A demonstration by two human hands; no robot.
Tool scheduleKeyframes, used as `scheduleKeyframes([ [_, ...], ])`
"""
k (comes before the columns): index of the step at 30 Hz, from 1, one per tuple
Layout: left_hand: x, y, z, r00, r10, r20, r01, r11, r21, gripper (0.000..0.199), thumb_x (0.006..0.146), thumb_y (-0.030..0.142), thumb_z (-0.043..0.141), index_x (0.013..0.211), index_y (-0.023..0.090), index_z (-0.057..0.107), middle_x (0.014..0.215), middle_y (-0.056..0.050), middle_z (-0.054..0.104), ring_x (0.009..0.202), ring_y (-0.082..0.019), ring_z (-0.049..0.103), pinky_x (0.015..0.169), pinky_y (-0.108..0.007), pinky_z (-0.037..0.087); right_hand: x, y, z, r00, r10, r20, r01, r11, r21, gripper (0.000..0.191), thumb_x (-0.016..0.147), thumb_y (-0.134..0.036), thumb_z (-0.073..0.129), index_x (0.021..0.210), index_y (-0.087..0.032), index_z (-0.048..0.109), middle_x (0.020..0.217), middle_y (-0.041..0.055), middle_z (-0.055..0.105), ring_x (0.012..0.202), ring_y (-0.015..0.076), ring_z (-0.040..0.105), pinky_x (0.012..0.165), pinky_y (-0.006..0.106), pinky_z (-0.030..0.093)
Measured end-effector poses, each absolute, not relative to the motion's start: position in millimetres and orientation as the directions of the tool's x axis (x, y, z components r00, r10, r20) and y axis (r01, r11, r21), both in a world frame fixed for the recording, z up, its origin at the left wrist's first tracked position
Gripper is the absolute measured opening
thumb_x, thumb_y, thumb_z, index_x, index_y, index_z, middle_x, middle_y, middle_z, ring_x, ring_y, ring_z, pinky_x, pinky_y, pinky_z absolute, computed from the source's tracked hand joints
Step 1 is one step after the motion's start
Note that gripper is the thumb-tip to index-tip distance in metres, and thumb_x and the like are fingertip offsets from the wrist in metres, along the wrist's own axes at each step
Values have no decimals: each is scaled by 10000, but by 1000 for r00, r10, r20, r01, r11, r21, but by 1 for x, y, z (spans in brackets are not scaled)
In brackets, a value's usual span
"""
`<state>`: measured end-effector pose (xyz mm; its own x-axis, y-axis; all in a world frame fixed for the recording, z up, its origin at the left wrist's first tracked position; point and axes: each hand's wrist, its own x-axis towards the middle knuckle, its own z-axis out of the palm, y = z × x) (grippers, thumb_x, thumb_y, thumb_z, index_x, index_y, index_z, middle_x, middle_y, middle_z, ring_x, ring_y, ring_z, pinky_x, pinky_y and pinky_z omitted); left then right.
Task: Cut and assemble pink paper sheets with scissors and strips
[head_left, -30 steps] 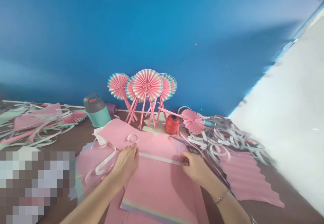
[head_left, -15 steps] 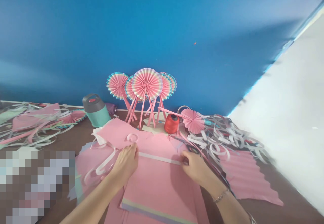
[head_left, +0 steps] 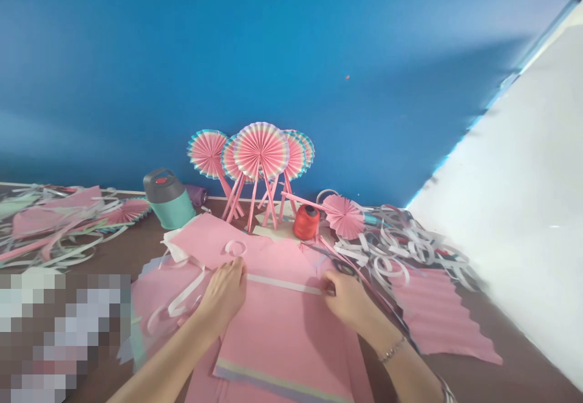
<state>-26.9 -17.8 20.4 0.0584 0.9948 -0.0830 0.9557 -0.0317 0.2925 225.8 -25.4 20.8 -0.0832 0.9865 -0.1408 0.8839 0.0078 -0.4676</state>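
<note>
A narrow white paper strip point(head_left: 285, 283) stretches straight across a pink paper sheet point(head_left: 277, 330), which has pastel stripes along its near edge. My left hand point(head_left: 225, 287) has its fingers closed at the strip's left end. At the other end, my right hand point(head_left: 348, 300) is closed on the strip with thumb and fingers pinched. Just behind the right hand, black scissor handles point(head_left: 342, 266) show partly. A curled white strip point(head_left: 189, 291) lies left of my left hand, and a small paper coil point(head_left: 235, 248) rests beyond it.
Pink pleated paper fans point(head_left: 261, 148) on sticks stand against the blue wall. Near them are a red thread spool point(head_left: 306, 222) and a teal flask point(head_left: 169, 199). Tangled strips point(head_left: 410, 239) and pleated pink paper point(head_left: 449, 312) lie right; more scraps point(head_left: 59, 215) lie left.
The whole view has shifted slightly, so everything appears a little further left. Both hands keep the same hold on the strip, which stays in place on the sheet.
</note>
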Motion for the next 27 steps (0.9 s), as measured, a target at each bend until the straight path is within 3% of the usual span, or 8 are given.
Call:
scheduleKeyframes([
  [27, -25, -17, 19, 84, 993, -88, 977, -65, 201, 220, 900, 117, 321, 870, 160, 534, 831, -82, 634, 842, -241, 582, 680, -308, 367, 219, -28, 23, -57, 987, -153, 917, -9, -400, 194, 651, -16, 501, 734, -164, 594, 789, 52, 674, 758, 169, 594, 605, 232, 307],
])
